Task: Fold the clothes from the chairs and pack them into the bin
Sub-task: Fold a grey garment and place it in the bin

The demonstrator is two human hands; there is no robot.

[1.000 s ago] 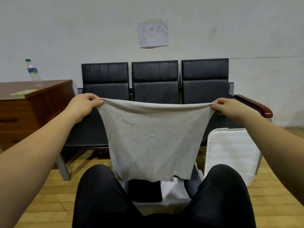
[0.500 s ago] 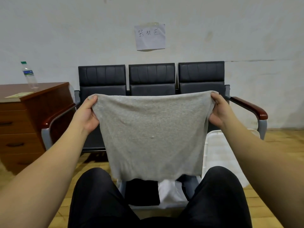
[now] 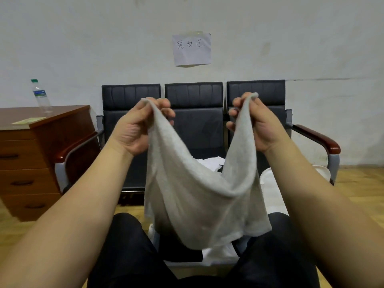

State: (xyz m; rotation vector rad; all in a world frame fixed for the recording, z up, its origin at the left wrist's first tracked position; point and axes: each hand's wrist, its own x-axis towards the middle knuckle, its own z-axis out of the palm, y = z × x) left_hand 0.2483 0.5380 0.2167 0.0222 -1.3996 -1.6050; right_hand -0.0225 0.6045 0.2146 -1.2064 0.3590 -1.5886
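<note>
Left hand: the left hand point(image 3: 139, 129) is raised at chest height, and one top corner of the grey garment point(image 3: 199, 194) is pinched between its curled fingers and thumb.
Right hand: the right hand point(image 3: 254, 123) is held level with the left and near it, and the other top corner is gripped in the same way.
Grey garment: one piece of grey knit cloth is held up between the two hands; its top edge sags in a deep curve between them, and its lower edge hangs above the person's black-trousered knees.
Bin: one pale bin point(image 3: 199, 265) is seen on the floor between the knees, partly hidden by the cloth; a black item and a white item are seen inside it.
Lid: one white lid point(image 3: 274, 196) is seen behind the right forearm, by the chairs.
Chairs: three black seats point(image 3: 193, 113) are joined in one row against the wall, with two wood-topped armrests; white clothes point(image 3: 212, 164) are left on the seats.
Writing: one paper sign point(image 3: 192, 49) is taped to the wall above the chairs, with three handwritten characters, "器材区".
Desk: one brown desk point(image 3: 41, 146) with drawers is placed at the left; one clear bottle point(image 3: 41, 96) with a green cap and a blue label, too small to be read, and one slip of paper point(image 3: 28, 120) are carried on it.
</note>
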